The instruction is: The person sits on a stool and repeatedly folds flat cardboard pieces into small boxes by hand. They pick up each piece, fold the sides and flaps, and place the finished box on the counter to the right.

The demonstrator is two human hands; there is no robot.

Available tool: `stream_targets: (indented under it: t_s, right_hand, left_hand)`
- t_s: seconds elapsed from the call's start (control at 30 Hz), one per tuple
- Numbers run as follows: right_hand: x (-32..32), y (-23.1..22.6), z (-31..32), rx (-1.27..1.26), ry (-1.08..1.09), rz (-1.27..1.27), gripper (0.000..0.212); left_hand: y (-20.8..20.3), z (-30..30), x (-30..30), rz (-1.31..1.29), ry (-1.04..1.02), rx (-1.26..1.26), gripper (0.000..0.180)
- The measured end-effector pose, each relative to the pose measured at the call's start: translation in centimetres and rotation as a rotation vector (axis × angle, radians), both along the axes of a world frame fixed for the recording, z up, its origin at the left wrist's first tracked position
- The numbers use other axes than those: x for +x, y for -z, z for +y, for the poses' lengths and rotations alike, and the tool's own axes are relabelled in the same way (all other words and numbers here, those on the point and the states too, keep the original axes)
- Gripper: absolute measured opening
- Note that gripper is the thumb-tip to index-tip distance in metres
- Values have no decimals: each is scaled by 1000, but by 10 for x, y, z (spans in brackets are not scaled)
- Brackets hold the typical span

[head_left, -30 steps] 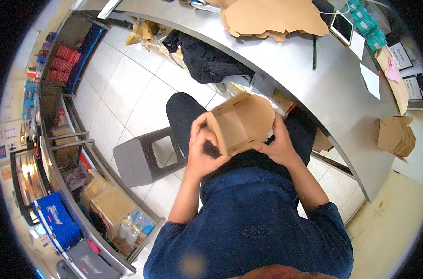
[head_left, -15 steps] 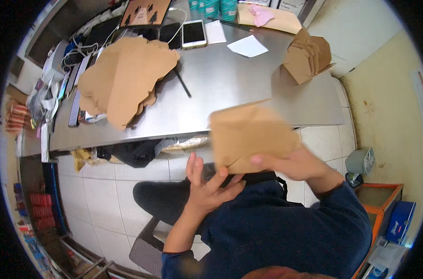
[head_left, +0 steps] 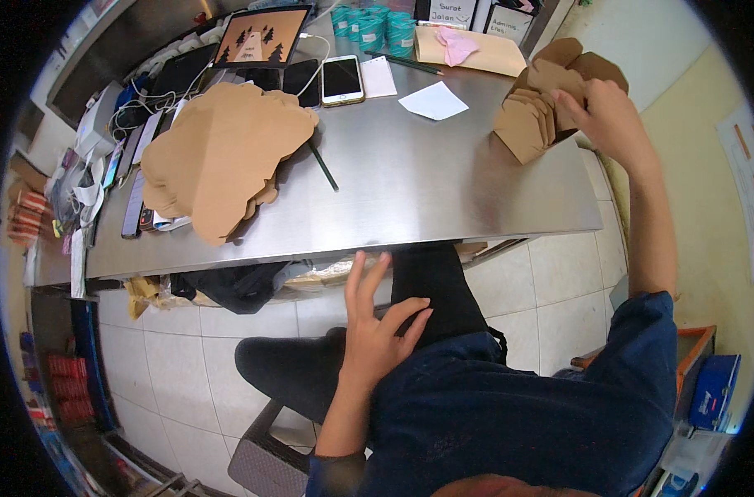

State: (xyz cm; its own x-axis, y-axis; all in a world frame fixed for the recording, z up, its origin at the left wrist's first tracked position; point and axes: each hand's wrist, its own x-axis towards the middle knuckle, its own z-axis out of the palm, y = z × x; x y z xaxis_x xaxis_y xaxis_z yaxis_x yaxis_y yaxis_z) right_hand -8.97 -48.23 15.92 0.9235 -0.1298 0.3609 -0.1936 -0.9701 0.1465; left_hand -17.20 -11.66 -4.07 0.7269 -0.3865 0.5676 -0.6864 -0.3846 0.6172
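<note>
At the table's far right corner, my right hand is closed on the upper edge of a folded brown cardboard box. That box sits against a nested row of similar folded boxes, whose flaps overlap. My fingers hide part of its rim. My left hand is held over my lap, just off the table's near edge, fingers apart and holding nothing. Flat brown cardboard blanks with scalloped edges lie piled on the left of the table.
On the steel table are a dark green pencil, a white phone, a white paper piece and a tablet. Teal rolls and a tan envelope with pink cloth stand behind. A stool is beside my leg.
My right hand has carried the folded box from above my lap to the nested boxes at the far right. My left hand has come away from the box.
</note>
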Motion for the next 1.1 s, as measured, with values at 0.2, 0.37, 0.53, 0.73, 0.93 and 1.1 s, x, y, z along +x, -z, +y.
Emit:
stream_targets:
  t_s: [0.2,0.37,0.53,0.73,0.93,1.1]
  right_hand:
    - [6,23,14,-63,18,88,44]
    - [-10,16,15,44,-149,-69,33]
    - [-49,5,74,848,-300,-59,35]
    - [-66,33,121,880,-789,314,29]
    - [-72,37,125,1448,-582,477,30]
    - [-46,57,123,1095,-895,806,31]
  left_hand:
    - [4,8,-7,51,-34,-68,28]
    - [13,6,-5,141,27,-192,35]
    - [3,-8,6,688,251,-909,91]
    - [-31,3,36,763,316,-1063,130]
    - [1,34,36,809,421,-1138,119]
    - [6,26,34,781,347,-1077,116]
